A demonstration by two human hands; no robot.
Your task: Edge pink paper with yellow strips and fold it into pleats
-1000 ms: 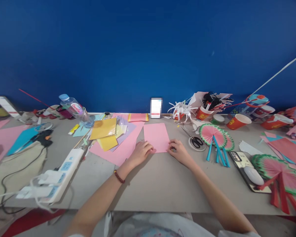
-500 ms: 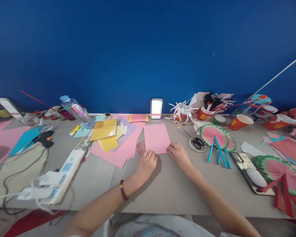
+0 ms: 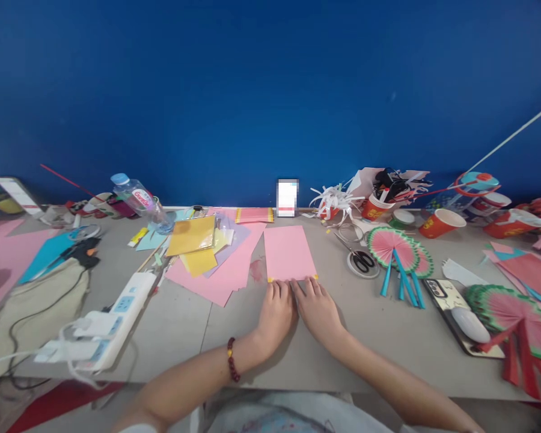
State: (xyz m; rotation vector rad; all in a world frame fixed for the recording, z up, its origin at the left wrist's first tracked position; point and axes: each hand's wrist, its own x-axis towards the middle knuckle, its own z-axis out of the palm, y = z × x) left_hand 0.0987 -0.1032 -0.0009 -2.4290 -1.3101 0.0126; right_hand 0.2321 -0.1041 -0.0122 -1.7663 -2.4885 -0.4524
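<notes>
A pink paper sheet (image 3: 288, 252) lies flat on the grey table (image 3: 379, 343) straight in front of me. Its near edge is turned up in a narrow strip that shows yellow at both corners. My left hand (image 3: 277, 313), with a bead bracelet on the wrist, and my right hand (image 3: 316, 310) rest side by side at that edge. The fingers of both lie stretched out and flat on the folded strip. Neither hand grips anything.
Left of the sheet lie loose pink and yellow papers (image 3: 193, 240), a water bottle (image 3: 139, 201), a glue gun (image 3: 81, 252) and a power strip (image 3: 112, 313). To the right are scissors (image 3: 363, 261), paper fans (image 3: 397, 246), red cups (image 3: 442, 222) and a phone under a mouse (image 3: 460, 310).
Both hands moved from the sheet's near corners to the middle of its near edge and now touch. A narrow fold with yellow corners now shows along that edge.
</notes>
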